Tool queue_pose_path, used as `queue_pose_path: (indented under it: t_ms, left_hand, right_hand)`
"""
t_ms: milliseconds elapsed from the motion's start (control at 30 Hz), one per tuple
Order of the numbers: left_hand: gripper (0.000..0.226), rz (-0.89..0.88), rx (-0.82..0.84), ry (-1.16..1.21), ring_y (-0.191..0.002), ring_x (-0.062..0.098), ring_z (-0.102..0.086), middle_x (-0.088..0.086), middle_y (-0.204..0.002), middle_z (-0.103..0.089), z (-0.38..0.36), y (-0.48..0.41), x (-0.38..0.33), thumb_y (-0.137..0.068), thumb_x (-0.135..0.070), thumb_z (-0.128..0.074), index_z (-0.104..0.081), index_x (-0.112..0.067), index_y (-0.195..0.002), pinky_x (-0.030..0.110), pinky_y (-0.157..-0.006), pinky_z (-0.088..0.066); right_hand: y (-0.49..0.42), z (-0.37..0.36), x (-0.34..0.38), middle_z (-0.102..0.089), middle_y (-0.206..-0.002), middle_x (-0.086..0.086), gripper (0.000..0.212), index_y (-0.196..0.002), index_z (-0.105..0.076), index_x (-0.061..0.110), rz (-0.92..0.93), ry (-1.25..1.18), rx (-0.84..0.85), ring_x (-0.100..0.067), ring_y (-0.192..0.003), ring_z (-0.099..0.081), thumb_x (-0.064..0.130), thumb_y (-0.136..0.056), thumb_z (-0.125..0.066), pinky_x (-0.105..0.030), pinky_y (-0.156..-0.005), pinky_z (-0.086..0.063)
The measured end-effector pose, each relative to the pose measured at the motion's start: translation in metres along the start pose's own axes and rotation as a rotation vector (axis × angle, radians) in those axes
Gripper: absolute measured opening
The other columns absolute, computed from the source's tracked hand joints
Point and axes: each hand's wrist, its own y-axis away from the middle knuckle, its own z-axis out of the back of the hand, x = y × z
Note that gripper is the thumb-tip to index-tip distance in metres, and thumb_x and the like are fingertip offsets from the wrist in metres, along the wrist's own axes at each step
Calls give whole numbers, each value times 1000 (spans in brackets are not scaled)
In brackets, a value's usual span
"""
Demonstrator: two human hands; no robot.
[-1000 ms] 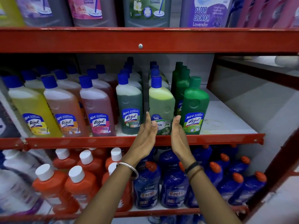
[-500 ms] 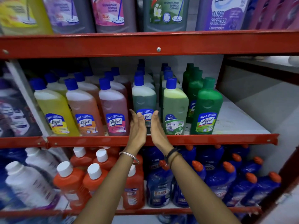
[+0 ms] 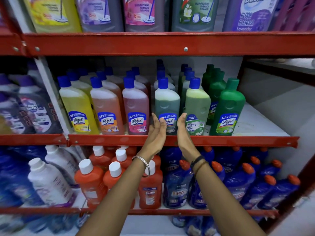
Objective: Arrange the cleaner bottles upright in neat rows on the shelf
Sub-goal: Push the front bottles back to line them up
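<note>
A dark green cleaner bottle (image 3: 167, 103) with a blue cap is standing upright at the front edge of the middle shelf (image 3: 184, 140), fourth in a front row of six. A person's left hand (image 3: 157, 129) and right hand (image 3: 182, 127) are flanking its lower label, palms facing each other and fingers extended, spread wide and gripping nothing; whether the fingertips are touching the bottle cannot be told. To its left, a pink bottle (image 3: 136, 107), an orange bottle (image 3: 106, 108) and a yellow bottle (image 3: 77, 108) are standing side by side, all blue-capped. To its right, a light green bottle (image 3: 197, 106) and an opaque green bottle (image 3: 227, 108) are closing the row, with further bottles lining up behind each. A silver bangle (image 3: 143, 165) is circling the left wrist, dark bands (image 3: 197, 161) the right. Red bottles (image 3: 90, 183) and blue bottles (image 3: 177, 183) are filling the shelf below.
</note>
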Motion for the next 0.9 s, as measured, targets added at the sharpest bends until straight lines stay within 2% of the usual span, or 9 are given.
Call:
queue_pose_path:
  t_ms: [67, 133, 167, 233, 300, 433, 700, 800, 900]
  left_hand:
    - [94, -39, -54, 52, -142, 21, -22, 6, -155, -24, 3, 3, 3, -69, -81, -6, -16, -27, -145, 38, -114, -15]
    - [68, -117, -306, 169, -118, 17, -51, 2, -123, -57, 6, 12, 10, -83, -71, -13, -57, -30, -114, 32, -105, -31]
    - [56, -164, -482, 211, -109, 15, -54, 0, -111, -57, 9, 17, 15, -89, -63, -18, -60, -29, -103, 25, -100, -35]
    - [52, -247, -717, 201, -110, 6, -43, -1, -116, -46, 19, 23, 23, -92, -50, -22, -55, -17, -116, 8, -97, -26]
    - [58, -211, -692, 193, -121, -2, -29, 2, -133, -36, 33, 22, 32, -95, -51, -20, -40, -14, -134, 4, -101, -15]
    - [79, -97, -411, 136, -144, 14, -6, 4, -158, -12, 55, 11, 41, -82, -63, -9, -11, -18, -147, 21, -109, -2]
    - [83, -98, -189, 42, -136, 1, -10, -1, -158, -10, 80, 8, 46, -77, -69, -8, 1, -25, -147, 19, -106, -6]
    - [83, -111, -187, 47, -142, 15, -20, 4, -156, -23, 89, 8, 52, -81, -70, -12, -15, -20, -146, 29, -115, -13]
    - [62, -232, -566, 112, -119, 21, -49, 11, -127, -55, 100, 18, 57, -91, -56, -23, -50, -14, -126, 36, -107, -36]
  right_hand:
    - [4, -3, -4, -27, -156, -3, 108, -146, -25, 23, 27, -69, -137, -17, -142, -26, 88, -61, -10, -41, -119, -17]
    - [15, -12, -16, -51, -140, -8, 89, -129, -51, 26, 144, -73, -321, -22, -131, -44, 84, -72, -14, -46, -113, -32]
    - [21, -20, -22, -58, -128, -7, 75, -115, -58, 32, 216, -78, -358, -20, -122, -51, 80, -76, -17, -45, -108, -37]
    - [30, -36, -29, -62, -120, -4, 72, -108, -60, 31, 270, -105, -265, -15, -115, -56, 80, -75, -19, -41, -103, -43]
    - [29, -56, -31, -56, -134, -6, 91, -124, -55, 18, 207, -76, -107, -15, -126, -49, 83, -71, -19, -40, -110, -37]
    - [16, -84, -23, -29, -155, -5, 119, -146, -28, 14, 85, -32, 1, -14, -143, -26, 93, -58, -17, -42, -120, -19]
    - [7, -109, -12, -35, -153, -2, 121, -144, -33, 24, -5, -71, -49, -16, -141, -30, 98, -50, -12, -47, -117, -23]
    - [10, -116, -13, -48, -143, -8, 110, -135, -46, 19, 49, -69, -187, -19, -134, -41, 92, -60, -12, -46, -114, -29]
    - [22, -130, -19, -58, -117, 0, 60, -112, -57, 20, 340, 28, -425, -5, -112, -49, 61, -88, -20, -24, -104, -34]
